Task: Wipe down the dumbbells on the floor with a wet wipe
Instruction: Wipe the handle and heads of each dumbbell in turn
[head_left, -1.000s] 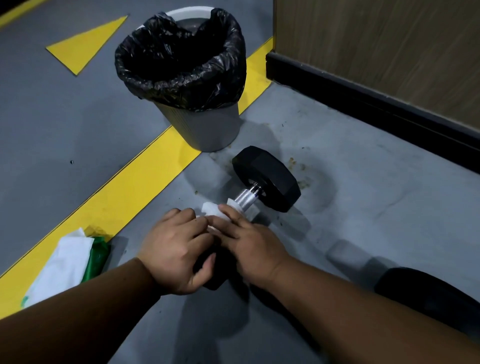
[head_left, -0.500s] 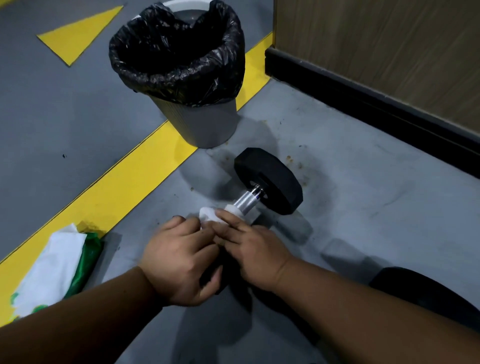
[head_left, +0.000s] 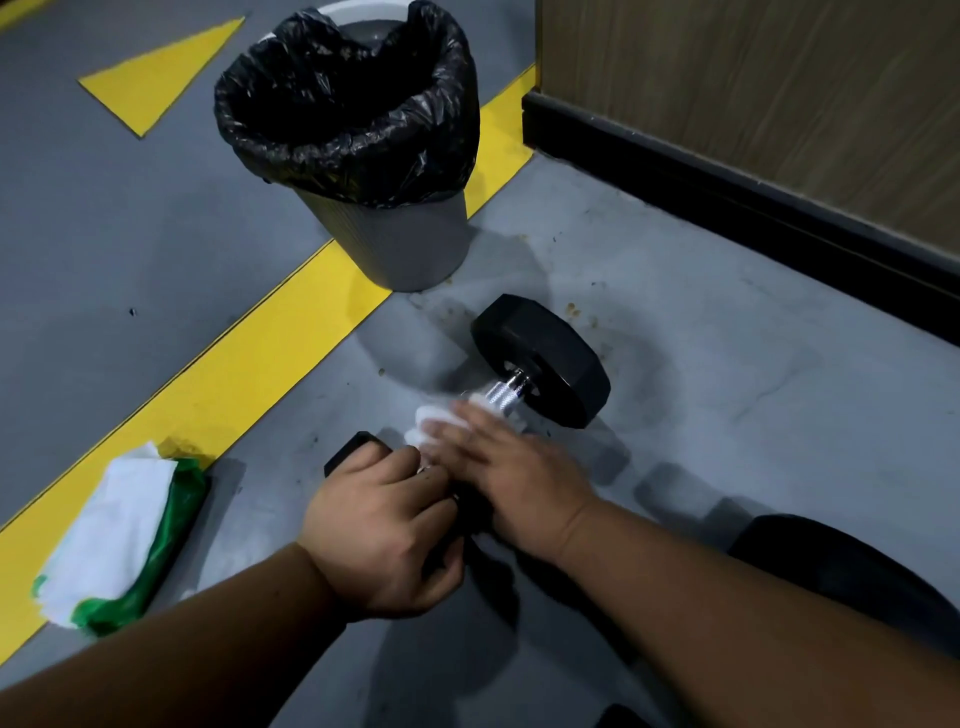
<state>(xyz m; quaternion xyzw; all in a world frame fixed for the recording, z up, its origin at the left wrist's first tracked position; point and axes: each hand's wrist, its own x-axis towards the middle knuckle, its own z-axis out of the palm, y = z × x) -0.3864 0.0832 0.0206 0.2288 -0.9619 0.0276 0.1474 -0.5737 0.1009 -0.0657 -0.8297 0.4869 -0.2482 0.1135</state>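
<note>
A black hex dumbbell (head_left: 540, 358) lies on the grey floor, its chrome handle (head_left: 506, 392) pointing back toward me. A white wet wipe (head_left: 431, 421) is draped over the handle. My right hand (head_left: 514, 483) lies over the wipe with blurred, outstretched fingers and presses it onto the handle. My left hand (head_left: 384, 525) curls round the dumbbell's near black head, of which only a corner (head_left: 348, 452) shows.
A grey bin (head_left: 395, 244) with a black liner stands just beyond the dumbbell. A green wet wipe pack (head_left: 119, 540) lies at the left on the yellow floor stripe. Another black weight (head_left: 841, 571) sits at the lower right. A wooden wall with black skirting (head_left: 727, 182) runs along the right.
My right hand has slid the wipe along the handle toward the far head. My left hand has shifted a little, uncovering a corner of the near head.
</note>
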